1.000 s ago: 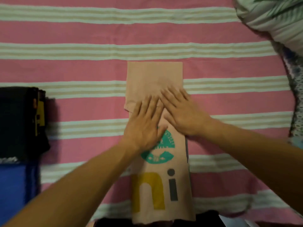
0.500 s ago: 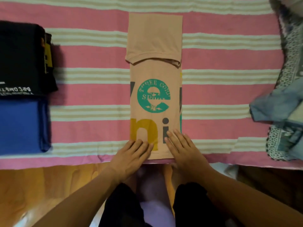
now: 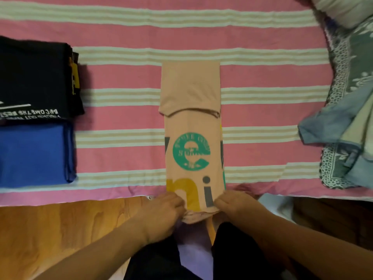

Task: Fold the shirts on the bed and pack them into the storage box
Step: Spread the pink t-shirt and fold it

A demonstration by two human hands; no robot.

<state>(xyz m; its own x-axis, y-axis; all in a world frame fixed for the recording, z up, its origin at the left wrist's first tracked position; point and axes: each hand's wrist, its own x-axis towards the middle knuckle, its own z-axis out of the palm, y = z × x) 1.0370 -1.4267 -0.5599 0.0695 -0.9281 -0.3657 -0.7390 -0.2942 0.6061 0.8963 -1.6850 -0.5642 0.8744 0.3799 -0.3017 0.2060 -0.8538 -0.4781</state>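
Shirt, peach, lying folded lengthwise at frame centre on the bed. Left hand and right hand are gripping its bottom hem at lower centre.

A pink bedsheet with bands of white and beige stripes covers the bed. At the far right corner lies a pale striped pillow. Along the right edge runs a grey-green patterned cloth with a lace-like white print. Nearest the viewer, an orange-brown wooden floor shows at the left.
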